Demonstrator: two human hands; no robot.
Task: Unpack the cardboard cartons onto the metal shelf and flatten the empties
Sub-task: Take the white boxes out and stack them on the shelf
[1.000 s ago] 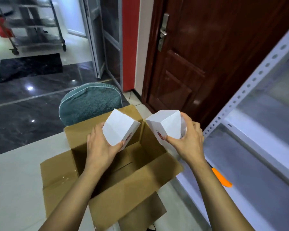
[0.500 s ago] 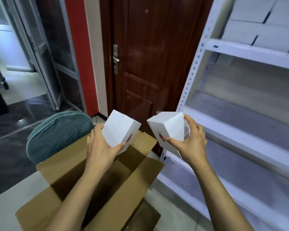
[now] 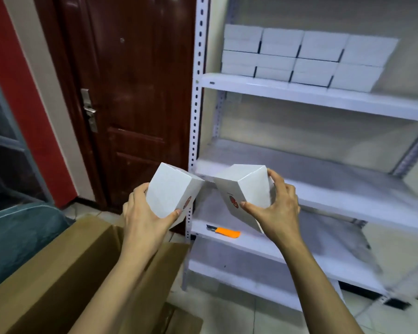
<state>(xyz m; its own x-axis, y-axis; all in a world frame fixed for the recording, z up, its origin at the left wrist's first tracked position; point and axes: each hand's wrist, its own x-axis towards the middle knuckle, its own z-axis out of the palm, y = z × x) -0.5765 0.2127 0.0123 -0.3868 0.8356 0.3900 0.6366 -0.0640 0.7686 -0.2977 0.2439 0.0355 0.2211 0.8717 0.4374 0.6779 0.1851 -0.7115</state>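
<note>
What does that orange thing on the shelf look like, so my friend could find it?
Find the white metal shelf right of the dark red door. On a low board, near its left end, lies a small box cutter. It is the only orange thing there; everything else on the shelf is white boxes.

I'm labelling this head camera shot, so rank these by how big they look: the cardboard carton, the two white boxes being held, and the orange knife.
1. cardboard carton, also nearest the camera.
2. left white box and right white box: look alike, so unranked.
3. orange knife, farther off on the metal shelf.
</note>
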